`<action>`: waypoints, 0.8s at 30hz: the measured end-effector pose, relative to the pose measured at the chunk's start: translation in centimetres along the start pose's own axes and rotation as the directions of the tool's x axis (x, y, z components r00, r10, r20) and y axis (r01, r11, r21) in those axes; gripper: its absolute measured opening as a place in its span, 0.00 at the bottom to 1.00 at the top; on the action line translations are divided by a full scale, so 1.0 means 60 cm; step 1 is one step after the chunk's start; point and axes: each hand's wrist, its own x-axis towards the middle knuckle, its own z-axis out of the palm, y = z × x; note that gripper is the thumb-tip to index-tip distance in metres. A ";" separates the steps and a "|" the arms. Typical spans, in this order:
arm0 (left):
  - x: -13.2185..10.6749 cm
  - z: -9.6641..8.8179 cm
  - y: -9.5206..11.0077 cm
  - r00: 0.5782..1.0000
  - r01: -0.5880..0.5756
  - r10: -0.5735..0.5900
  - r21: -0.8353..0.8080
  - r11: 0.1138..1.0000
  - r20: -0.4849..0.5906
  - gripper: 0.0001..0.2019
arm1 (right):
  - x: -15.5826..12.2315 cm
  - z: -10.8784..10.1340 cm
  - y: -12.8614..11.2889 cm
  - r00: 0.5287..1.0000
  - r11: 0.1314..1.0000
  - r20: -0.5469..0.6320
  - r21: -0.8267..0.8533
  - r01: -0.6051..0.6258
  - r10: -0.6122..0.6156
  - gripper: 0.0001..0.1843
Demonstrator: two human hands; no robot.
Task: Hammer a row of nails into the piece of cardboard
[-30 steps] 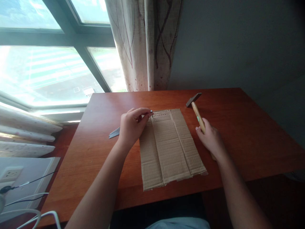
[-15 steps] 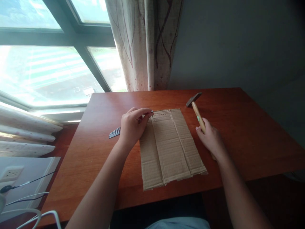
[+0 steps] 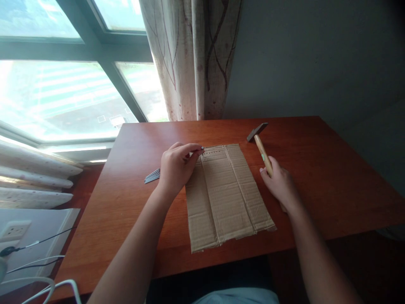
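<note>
My left hand (image 3: 179, 165) pinches a nail (image 3: 202, 148) between thumb and forefinger, over the far left part of a cardboard sheet (image 3: 229, 194). Only the nail's head end shows clearly; my fingers cover much of the rest. A row of small dark holes runs along the far edge of the cardboard, just right of those fingertips. Right of the sheet, my right hand (image 3: 278, 181) is wrapped round the wooden handle of a hammer (image 3: 263, 153), whose metal head points away from me. Several more nails (image 3: 152, 176) lie together left of my left hand.
The reddish-brown wooden table (image 3: 329, 177) carries everything. A window (image 3: 63, 97) and a patterned curtain (image 3: 180, 63) stand behind and to the left. White and dark cables (image 3: 47, 280) hang near a wall socket (image 3: 15, 231) at the lower left.
Both hands keep almost the same place and grip. The cardboard's near edge has shifted very slightly to the right.
</note>
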 end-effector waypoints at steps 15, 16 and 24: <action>-0.001 0.003 -0.007 1.000 -0.001 0.001 0.029 1.000 0.014 0.06 | 0.000 0.007 0.007 1.000 1.000 -0.026 0.010 0.012 -0.012 0.31; -0.001 0.002 -0.008 1.000 -0.003 0.003 0.033 0.999 0.017 0.06 | 0.001 0.008 0.009 1.000 1.000 -0.025 0.015 0.015 -0.014 0.31; 0.000 0.004 -0.011 1.000 -0.008 0.007 0.036 0.999 0.026 0.06 | 0.017 0.000 0.016 0.999 0.999 0.052 0.048 0.011 -0.013 0.24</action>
